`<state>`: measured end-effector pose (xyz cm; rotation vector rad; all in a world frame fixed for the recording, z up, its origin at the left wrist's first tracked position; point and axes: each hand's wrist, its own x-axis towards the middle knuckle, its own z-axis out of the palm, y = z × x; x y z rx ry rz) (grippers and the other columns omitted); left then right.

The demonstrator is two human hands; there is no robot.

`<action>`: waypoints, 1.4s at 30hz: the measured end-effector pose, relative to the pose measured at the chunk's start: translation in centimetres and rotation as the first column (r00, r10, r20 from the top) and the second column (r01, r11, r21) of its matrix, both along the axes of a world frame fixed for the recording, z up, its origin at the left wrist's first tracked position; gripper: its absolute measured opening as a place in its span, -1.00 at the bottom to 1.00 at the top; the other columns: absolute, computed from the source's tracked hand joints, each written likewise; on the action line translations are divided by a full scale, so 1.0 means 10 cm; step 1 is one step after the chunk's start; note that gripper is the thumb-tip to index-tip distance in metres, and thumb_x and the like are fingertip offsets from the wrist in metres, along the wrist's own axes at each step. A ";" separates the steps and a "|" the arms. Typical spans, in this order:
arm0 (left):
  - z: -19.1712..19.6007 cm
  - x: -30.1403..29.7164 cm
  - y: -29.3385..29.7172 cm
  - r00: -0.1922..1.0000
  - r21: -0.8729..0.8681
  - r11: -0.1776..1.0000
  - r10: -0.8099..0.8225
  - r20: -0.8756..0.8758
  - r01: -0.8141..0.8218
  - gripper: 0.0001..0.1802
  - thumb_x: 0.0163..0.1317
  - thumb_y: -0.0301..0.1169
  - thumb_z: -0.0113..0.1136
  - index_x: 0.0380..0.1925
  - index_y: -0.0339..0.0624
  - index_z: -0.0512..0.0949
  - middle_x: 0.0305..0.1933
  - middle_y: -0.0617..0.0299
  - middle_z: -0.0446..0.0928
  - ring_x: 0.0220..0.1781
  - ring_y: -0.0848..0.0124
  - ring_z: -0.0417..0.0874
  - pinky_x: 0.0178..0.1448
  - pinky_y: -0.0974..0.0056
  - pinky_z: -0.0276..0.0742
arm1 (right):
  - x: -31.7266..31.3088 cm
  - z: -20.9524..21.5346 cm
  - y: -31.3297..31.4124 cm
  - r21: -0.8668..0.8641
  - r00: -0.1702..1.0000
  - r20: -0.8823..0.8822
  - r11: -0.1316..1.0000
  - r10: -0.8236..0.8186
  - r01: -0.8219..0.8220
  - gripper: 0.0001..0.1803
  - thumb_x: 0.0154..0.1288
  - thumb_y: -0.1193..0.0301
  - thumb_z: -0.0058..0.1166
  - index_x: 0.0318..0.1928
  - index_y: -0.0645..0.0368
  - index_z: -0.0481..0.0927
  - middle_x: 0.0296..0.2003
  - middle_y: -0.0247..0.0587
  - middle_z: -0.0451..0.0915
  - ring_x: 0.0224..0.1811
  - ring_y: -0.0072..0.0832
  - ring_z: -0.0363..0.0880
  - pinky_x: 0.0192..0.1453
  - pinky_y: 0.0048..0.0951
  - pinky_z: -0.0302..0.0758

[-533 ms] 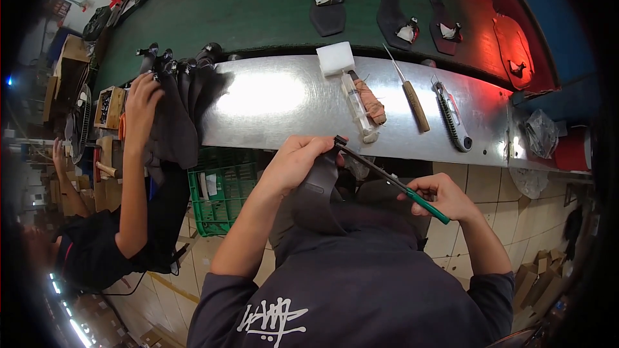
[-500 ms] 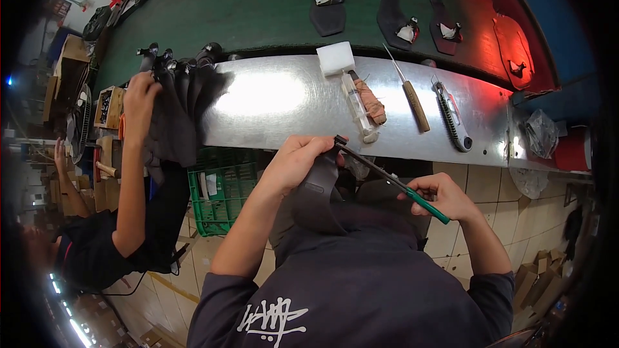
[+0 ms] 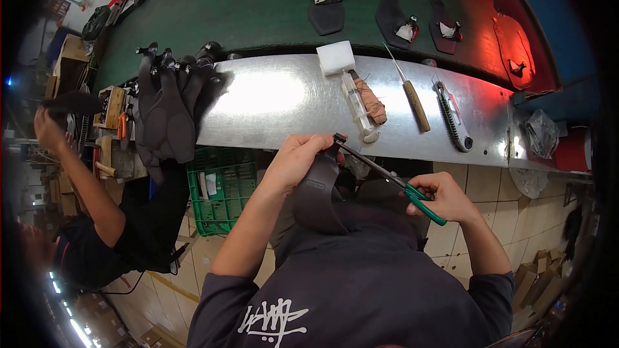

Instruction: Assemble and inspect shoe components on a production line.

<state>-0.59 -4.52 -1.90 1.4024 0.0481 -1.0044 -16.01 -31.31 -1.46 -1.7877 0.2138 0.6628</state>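
Dark leather piece (image 3: 317, 188) pinched in my left hand (image 3: 298, 160); my right hand (image 3: 443, 194) grips green-handled scissors (image 3: 387, 175) at its top edge.

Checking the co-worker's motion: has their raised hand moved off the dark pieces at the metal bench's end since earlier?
Yes. The co-worker's hand moved left, away from the hanging dark shoe pieces.

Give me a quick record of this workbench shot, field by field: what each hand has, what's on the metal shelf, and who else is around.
Left hand: grips a dark shoe-upper piece at its top
Right hand: holds green-handled scissors, tips at the piece's top edge
Metal shelf: white block, wooden-handled awl, folding knife, stack of dark pieces at its left end
Green belt: more dark pieces lying apart
Below shelf: green crate
Other person: co-worker's arm, far left
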 end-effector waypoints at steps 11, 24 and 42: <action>0.03 -0.02 -0.02 1.000 0.028 1.000 -0.002 0.017 0.002 -0.60 0.32 -0.34 -0.03 0.01 -0.36 0.59 -0.34 0.17 0.66 -0.43 0.51 0.62 -0.39 0.43 0.58 | -0.04 -0.01 0.02 -0.018 0.998 0.015 0.998 -0.063 0.064 -0.56 -0.13 0.29 0.56 -0.26 0.26 0.68 -0.61 -0.59 0.45 -0.57 -0.85 0.24 -0.52 -0.70 0.13; 0.04 -0.01 0.04 1.000 0.021 1.000 0.007 0.000 -0.007 -0.58 0.33 -0.31 -0.07 0.01 -0.39 0.58 -0.33 0.16 0.65 -0.45 0.47 0.61 -0.39 0.43 0.58 | -0.16 0.11 -0.23 0.182 0.959 0.069 0.948 -0.276 0.260 -0.66 -0.04 0.33 0.48 -0.29 0.25 0.65 -0.62 -0.58 0.43 -0.58 -0.84 0.29 -0.50 -0.74 0.16; -0.05 0.02 0.11 0.996 -0.095 0.995 0.033 -0.087 -0.041 -0.67 0.33 -0.43 0.06 0.02 -0.39 0.56 -0.26 0.12 0.65 -0.37 0.46 0.64 -0.30 0.40 0.64 | -0.19 0.11 -1.37 -0.774 0.778 0.549 0.166 -0.306 0.611 -0.47 0.12 0.06 0.28 -0.06 0.23 0.58 -0.51 -0.17 0.58 -0.44 -0.40 0.60 -0.28 -0.36 0.46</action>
